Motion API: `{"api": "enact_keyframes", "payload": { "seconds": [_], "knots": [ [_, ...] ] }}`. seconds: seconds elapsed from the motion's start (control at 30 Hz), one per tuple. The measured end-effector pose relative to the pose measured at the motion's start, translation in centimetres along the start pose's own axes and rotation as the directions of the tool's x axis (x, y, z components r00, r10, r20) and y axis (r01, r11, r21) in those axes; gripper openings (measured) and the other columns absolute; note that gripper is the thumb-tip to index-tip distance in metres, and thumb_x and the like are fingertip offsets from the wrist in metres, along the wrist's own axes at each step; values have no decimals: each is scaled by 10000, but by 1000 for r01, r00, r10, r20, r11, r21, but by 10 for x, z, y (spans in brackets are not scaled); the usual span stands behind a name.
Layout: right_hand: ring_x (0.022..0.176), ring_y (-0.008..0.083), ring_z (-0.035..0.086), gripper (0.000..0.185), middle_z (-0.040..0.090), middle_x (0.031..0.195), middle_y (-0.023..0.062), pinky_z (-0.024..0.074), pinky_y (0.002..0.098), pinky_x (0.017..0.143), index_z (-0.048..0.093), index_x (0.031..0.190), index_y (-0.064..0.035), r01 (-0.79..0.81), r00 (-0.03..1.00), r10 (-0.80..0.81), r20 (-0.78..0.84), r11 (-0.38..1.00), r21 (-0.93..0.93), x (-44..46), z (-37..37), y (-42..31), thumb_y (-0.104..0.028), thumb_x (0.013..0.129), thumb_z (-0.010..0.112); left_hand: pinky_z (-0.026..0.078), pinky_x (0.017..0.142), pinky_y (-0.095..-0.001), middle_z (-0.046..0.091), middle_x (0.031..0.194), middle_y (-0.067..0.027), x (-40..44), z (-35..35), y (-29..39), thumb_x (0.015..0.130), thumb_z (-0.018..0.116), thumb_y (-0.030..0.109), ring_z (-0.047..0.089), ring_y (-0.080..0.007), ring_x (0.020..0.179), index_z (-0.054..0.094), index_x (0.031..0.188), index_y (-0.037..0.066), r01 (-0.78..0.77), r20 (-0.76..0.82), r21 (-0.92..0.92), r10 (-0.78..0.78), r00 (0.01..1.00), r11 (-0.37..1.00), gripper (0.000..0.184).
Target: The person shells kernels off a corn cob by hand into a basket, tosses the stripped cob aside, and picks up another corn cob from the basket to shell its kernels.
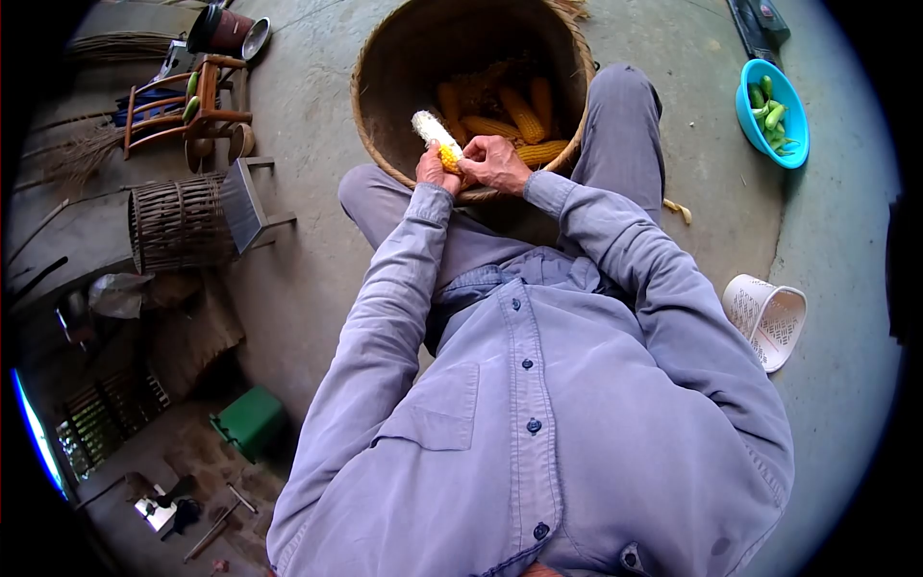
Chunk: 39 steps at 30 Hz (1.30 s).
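- Corncob (428, 127), partly bare, is projecting over wicker basket (363, 101).
- Left hand (437, 173) is gripping its lower end.
- Right hand (497, 165) is pinching at its yellow kernels (448, 159).
- At least 5 ears (520, 114) are lying inside.

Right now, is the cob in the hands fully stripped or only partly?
Only partly: the cob is white at its far end, but yellow kernels show beside the right hand.
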State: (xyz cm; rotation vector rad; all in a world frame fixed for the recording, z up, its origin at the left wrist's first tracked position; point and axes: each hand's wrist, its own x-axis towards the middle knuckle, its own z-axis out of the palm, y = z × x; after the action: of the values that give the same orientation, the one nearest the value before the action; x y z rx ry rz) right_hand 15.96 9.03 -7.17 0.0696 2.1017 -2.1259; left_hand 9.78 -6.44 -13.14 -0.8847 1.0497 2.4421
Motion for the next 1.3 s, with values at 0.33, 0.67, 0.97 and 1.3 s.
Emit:
{"api": "enact_keyframes", "payload": {
  "seconds": [0.33,0.67,0.97,1.3],
  "knots": [
    [657,168,668,206,678,813,111,561,292,605,647,940,36,-144,974,156,-165,986,84,4,-2,0,-150,887,574,435,1001,-515,624,1126,-120,-36,27,7,976,522,291,589,-316,1064,535,1221,52,31,58,-11,-30,998,999,343],
    [676,113,620,233,674,815,68,536,256,627,666,962,16,-225,952,273,-138,930,290,7,-12,-2,-191,861,696,508,908,-473,608,1107,-175,-27,21,4,977,495,269,626,-316,970,515,1201,-4,3,339,172,-62,939,985,354],
    [619,132,626,162,649,770,81,542,260,567,626,905,17,-201,943,263,-204,938,282,8,-9,-3,-137,867,662,550,829,-461,616,1051,-143,-39,33,7,971,517,170,634,-290,927,504,1183,15,11,321,143,-57,945,990,263],
    [665,110,605,330,673,777,63,493,242,570,696,909,-4,-226,948,266,-175,949,218,12,-8,3,-325,837,726,507,902,-457,606,1055,-132,-40,34,7,944,578,177,612,-282,979,490,1195,32,-66,298,159,16,954,985,303]
  ]
}}
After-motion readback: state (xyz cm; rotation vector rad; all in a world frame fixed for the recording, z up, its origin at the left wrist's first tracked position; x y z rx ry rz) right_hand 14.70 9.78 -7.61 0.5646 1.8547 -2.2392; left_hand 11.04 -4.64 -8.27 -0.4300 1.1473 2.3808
